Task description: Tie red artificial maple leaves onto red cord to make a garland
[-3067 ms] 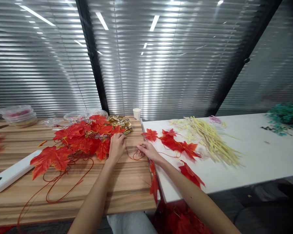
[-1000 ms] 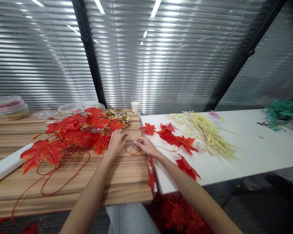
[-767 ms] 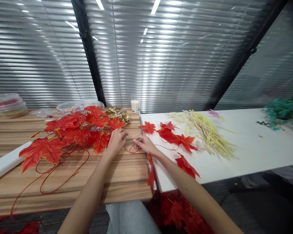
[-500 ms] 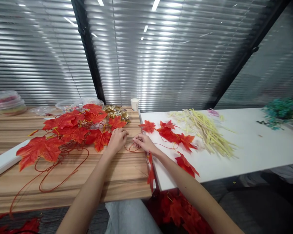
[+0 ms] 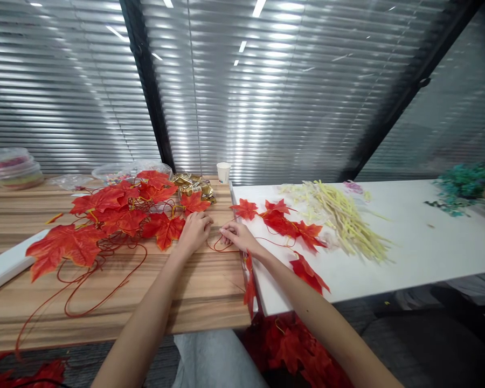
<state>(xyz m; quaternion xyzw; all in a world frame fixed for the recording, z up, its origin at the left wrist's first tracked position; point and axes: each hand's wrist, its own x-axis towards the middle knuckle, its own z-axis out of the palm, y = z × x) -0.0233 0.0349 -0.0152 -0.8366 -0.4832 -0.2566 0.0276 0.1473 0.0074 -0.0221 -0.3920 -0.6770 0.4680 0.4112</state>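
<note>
My left hand (image 5: 193, 233) rests curled on the wooden table (image 5: 105, 302), closed on the red vine wire (image 5: 216, 249) beside a heap of red maple leaves (image 5: 117, 215). A hand's width to its right, my right hand (image 5: 235, 237) pinches the same thin wire at the seam between the two tables. The wire loops between both hands. From my right hand a garland of red leaves (image 5: 285, 226) trails over the white table (image 5: 408, 253) and hangs off its front edge.
A bundle of pale yellow stems (image 5: 343, 221) lies on the white table, with teal foliage (image 5: 464, 183) at far right. A paper cup (image 5: 223, 172), gold wrappers (image 5: 194, 186), clear plastic containers (image 5: 12, 170) and a white flat box (image 5: 8, 264) sit on the wooden table. More red leaves (image 5: 295, 350) lie below.
Both hands have drawn a little closer together on the wire and stayed in place. The view has tilted slightly, shifting the tables up in the frame.
</note>
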